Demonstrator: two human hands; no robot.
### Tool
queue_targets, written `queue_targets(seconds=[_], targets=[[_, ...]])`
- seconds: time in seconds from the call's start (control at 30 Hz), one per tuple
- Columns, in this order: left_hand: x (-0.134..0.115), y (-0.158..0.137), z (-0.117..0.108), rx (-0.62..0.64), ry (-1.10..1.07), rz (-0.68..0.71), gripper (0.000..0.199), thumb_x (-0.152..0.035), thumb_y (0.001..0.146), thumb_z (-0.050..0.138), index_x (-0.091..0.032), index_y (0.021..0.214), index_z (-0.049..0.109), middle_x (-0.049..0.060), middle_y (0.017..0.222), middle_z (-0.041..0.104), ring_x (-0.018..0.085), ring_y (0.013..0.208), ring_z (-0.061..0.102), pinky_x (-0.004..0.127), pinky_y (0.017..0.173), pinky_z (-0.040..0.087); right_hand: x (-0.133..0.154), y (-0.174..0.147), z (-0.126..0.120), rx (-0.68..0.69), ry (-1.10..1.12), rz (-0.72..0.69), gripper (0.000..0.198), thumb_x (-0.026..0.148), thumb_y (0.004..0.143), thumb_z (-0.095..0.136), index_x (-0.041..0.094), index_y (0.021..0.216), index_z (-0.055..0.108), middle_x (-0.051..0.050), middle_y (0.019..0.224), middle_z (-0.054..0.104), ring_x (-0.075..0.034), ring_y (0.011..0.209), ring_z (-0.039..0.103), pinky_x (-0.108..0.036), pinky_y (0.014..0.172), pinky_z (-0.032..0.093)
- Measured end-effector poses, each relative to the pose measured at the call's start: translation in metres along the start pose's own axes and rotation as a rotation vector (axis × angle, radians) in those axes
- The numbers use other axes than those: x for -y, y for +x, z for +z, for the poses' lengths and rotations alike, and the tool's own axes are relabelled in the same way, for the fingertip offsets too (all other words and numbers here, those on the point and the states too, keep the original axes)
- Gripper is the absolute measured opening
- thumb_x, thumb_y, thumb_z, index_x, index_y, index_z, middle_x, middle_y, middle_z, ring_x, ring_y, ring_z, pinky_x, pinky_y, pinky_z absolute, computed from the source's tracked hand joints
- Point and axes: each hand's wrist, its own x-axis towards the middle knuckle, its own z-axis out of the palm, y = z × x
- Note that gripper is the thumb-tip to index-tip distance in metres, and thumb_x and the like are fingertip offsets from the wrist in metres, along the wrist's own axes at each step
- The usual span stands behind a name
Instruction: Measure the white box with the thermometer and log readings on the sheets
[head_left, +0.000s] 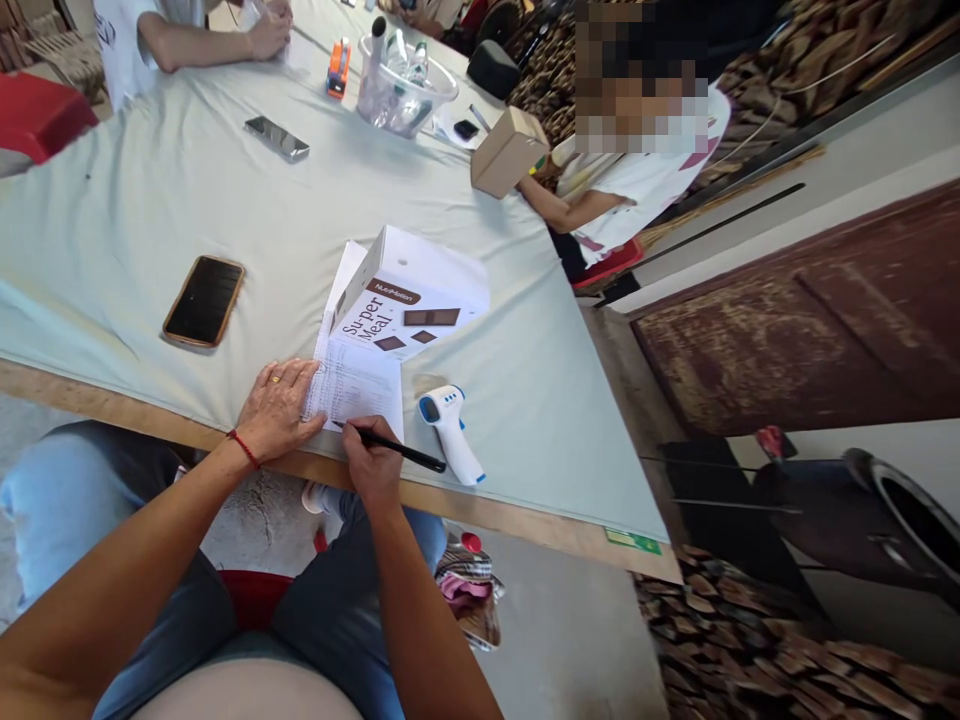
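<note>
My right hand (373, 463) grips a black pen (405, 453) with its tip on a printed sheet of paper (358, 385) near the table's front edge. My left hand (277, 408) lies flat on the sheet's left side, fingers spread, with a ring and a red wrist thread. A white "Super Meal" box (409, 295) rests on the far end of the sheet. A white and blue infrared thermometer (452, 432) lies just right of the pen.
A phone in a tan case (204, 300) lies left on the pale cloth (150, 220). Farther off are another phone (277, 138), a clear bowl of items (401, 90), an orange gadget (338, 67) and a cardboard box (508, 150). Two other people sit at the table.
</note>
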Motion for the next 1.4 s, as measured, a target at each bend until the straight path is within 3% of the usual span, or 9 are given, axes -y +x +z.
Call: queue_targets(seconds=[0.6, 0.87, 1.4], targets=[[-0.0004, -0.0003, -0.0008, 0.006, -0.013, -0.003, 0.067, -0.041, 0.085, 0.06, -0.015, 0.145, 0.045, 0.015, 0.148, 0.053, 0.031, 0.141, 0.045, 0.049, 0.124, 0.025, 0.0019, -0.0004, -0.0016, 0.079, -0.047, -0.014, 0.018, 0.04, 0.077, 0.057, 0.024, 0.068, 0.058, 0.002, 0.065, 0.059, -0.016, 0.066, 0.053, -0.031, 0.068, 0.049], [0.0008, -0.0008, 0.001, -0.009, -0.021, -0.003, 0.066, -0.041, 0.085, 0.06, -0.019, 0.145, 0.045, 0.013, 0.149, 0.052, 0.03, 0.141, 0.045, 0.049, 0.124, 0.025, -0.0011, -0.0012, -0.0013, 0.035, -0.058, -0.036, 0.017, 0.039, 0.077, 0.056, 0.024, 0.069, 0.056, 0.003, 0.065, 0.06, -0.017, 0.067, 0.054, -0.032, 0.07, 0.05], [-0.0005, -0.0006, -0.0005, 0.007, -0.006, -0.012, 0.067, -0.041, 0.085, 0.06, -0.015, 0.145, 0.045, 0.015, 0.149, 0.052, 0.031, 0.141, 0.045, 0.048, 0.125, 0.023, -0.0009, -0.0004, -0.0011, 0.018, -0.02, -0.012, 0.016, 0.037, 0.075, 0.057, 0.024, 0.067, 0.057, 0.003, 0.064, 0.058, -0.017, 0.065, 0.053, -0.031, 0.067, 0.047]])
